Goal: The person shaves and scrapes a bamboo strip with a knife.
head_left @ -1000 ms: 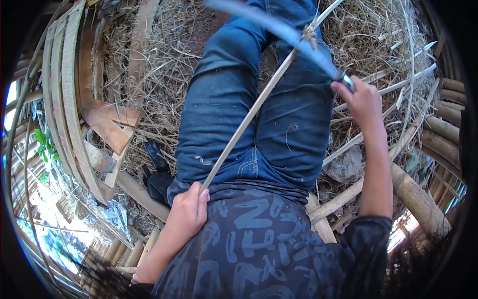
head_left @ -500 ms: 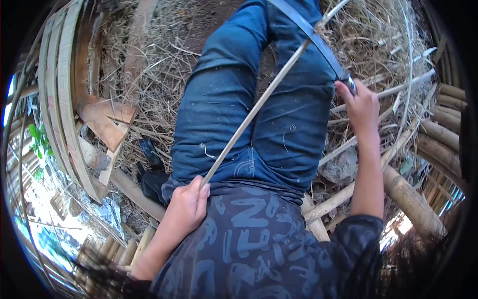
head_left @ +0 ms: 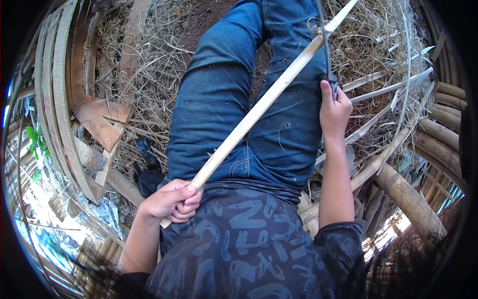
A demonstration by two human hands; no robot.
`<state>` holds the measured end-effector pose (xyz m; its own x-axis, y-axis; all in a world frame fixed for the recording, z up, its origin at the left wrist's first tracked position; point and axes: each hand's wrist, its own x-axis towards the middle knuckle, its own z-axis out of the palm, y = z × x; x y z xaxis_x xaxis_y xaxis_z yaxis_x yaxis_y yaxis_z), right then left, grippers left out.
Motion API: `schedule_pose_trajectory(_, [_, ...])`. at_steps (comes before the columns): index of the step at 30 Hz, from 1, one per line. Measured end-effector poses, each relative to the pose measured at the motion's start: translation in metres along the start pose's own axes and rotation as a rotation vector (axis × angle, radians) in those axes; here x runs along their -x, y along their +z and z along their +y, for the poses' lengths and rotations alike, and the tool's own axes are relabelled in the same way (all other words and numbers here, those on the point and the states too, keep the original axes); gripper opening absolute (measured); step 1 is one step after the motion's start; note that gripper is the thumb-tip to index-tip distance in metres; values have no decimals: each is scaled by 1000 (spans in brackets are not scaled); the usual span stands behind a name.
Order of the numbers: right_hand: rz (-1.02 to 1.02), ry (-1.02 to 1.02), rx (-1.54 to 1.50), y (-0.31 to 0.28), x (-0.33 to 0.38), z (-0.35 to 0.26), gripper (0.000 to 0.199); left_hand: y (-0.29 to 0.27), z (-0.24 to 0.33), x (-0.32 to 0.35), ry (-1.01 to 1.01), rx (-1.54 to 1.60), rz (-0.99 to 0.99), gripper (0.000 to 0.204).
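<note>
Head view. The left hand [head_left: 172, 202] is closed in a fist around the near end of a long pale bamboo strip [head_left: 259, 107], held just above the waist. The strip runs diagonally up and to the right across the lap, over the blue jeans [head_left: 219, 104]. The right hand [head_left: 334, 112] is wrapped around the handle of a thin dark blade [head_left: 323, 37], which rises from the fist and meets the strip near the right thigh; a small curled shaving appears to sit at that contact, though the fisheye rim blurs it.

Hazards, as a judgement:
- The blade works directly over the thigh. A slip off the strip would likely carry the edge into the jeans.
- The strip is supported at the near end only. Flexing under pressure could make the blade skip.
- Loose straw [head_left: 144, 79] and bamboo poles [head_left: 408, 194] around the seat offer unstable footing.
</note>
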<state>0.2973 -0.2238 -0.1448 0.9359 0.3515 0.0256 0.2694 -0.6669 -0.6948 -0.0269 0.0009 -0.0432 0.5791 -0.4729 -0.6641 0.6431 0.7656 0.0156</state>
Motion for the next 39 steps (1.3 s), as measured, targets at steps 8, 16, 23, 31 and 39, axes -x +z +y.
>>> schedule_pose_trajectory(8, [-86, 398, -323, -26, 16, 1, 54, 35, 2, 2, 194, -590, 482, 29])
schedule_pose_trajectory(16, [-296, -90, 375, -42, 5, -29, 57, 49, -4, 1, 321, -1092, 765, 25])
schedule_pose_trajectory(23, [-189, -252, 549, -44, -11, -17, 61, 33, -17, -5, 339, -880, 590, 32])
schedule_pose_trajectory(31, [-88, 85, 322, -55, -10, 2, 50, 31, -9, -5, 254, -883, 605, 33])
schedule_pose_trajectory(39, [-214, -189, 547, -44, -9, -15, 49, 47, -7, -6, 315, -1048, 701, 30])
